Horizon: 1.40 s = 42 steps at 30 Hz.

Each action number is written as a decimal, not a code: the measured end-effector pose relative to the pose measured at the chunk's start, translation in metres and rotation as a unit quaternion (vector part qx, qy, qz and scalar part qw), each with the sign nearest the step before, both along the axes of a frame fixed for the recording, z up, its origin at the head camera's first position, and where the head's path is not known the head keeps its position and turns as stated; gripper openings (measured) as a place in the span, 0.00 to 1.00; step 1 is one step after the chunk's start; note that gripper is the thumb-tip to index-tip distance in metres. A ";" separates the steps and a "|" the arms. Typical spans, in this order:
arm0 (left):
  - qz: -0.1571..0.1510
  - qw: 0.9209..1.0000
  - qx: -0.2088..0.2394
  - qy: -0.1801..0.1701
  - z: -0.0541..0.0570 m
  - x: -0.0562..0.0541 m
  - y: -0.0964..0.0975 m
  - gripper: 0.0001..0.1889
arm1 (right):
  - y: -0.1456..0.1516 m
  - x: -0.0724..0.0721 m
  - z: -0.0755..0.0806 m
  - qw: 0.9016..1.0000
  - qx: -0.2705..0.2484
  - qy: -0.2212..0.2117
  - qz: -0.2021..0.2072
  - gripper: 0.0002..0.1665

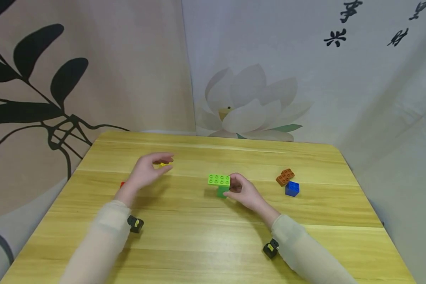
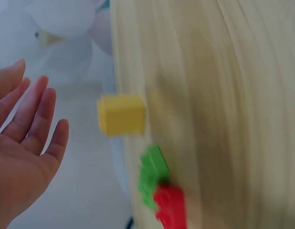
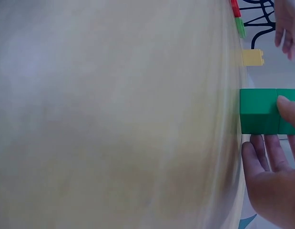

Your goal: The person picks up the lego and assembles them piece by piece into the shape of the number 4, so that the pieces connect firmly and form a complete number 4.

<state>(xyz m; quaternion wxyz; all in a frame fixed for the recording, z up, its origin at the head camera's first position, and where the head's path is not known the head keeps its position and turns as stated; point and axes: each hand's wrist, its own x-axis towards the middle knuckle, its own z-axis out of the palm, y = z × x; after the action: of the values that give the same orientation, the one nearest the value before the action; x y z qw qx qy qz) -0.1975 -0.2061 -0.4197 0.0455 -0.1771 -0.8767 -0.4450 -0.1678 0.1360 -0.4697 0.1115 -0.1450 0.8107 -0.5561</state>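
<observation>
My right hand (image 1: 246, 193) pinches a stack of dark green bricks (image 1: 221, 192), thumb on the near side. A lime green brick (image 1: 218, 180) lies across the top of the stack and sticks out to the left. In the right wrist view, two dark green bricks (image 3: 259, 114) show one on the other, the lower at the tabletop. My left hand (image 1: 147, 171) hovers with fingers spread from the thumb, close to a yellow brick (image 1: 164, 164) partly hidden behind it. The left wrist view shows a gap between the left hand (image 2: 28, 143) and the yellow brick (image 2: 122, 114).
A red brick (image 2: 171, 205) and a green brick (image 2: 154, 169) sit together on the left, mostly hidden by the left arm in the head view. At the right of the wooden table (image 1: 206, 244) lie brown bricks (image 1: 285, 177) and a blue brick (image 1: 292, 189).
</observation>
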 end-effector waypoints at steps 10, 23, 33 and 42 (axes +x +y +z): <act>0.062 0.998 -0.018 -0.007 -0.016 -0.003 -0.050 0.21 | 0.003 -0.003 -0.007 1.000 0.011 -0.002 -0.003 0.24; 0.033 0.993 -0.064 -0.097 -0.030 -0.007 -0.083 0.34 | 0.002 -0.003 -0.007 1.000 0.009 -0.002 -0.006 0.25; -0.003 0.988 -0.108 -0.109 -0.042 -0.009 -0.087 0.38 | 0.002 -0.004 -0.006 1.000 0.010 -0.008 -0.008 0.26; -0.020 0.989 -0.100 -0.108 -0.049 -0.012 -0.085 0.34 | 0.002 -0.004 -0.007 1.000 0.011 -0.003 -0.006 0.25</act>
<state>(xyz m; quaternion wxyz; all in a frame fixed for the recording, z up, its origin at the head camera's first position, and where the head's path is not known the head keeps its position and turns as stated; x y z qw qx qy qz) -0.2094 -0.2911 -0.4689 -0.0764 -0.1491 -0.9129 -0.3722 -0.1717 0.1378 -0.4768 0.1122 -0.1377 0.8171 -0.5485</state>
